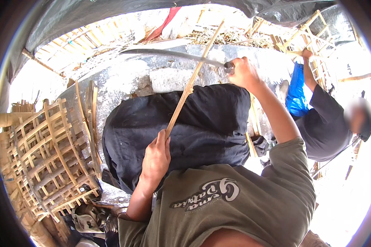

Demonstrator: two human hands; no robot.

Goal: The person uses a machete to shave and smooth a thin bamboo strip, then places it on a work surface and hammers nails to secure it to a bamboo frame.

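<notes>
A long bamboo strip [180, 104] slants up and away from my left hand [156, 158], whose fingers are closed around its lower end. My right hand [245, 73] grips the dark handle of a machete [165, 53]. The long blade reaches leftward and crosses the strip near its upper part; whether it is cutting into the bamboo I cannot tell. A knot [188, 89] stands out midway along the strip. Beneath both hands, dark cloth [173, 119] covers my legs.
A woven bamboo lattice [49, 152] stands at the left, with loose bamboo strips [90, 119] beside it. A pale block [173, 79] lies ahead on the grey floor [115, 76]. At the right a person in dark clothes [325, 127] holds a bamboo frame [313, 37]. Shavings [231, 38] lie at the back.
</notes>
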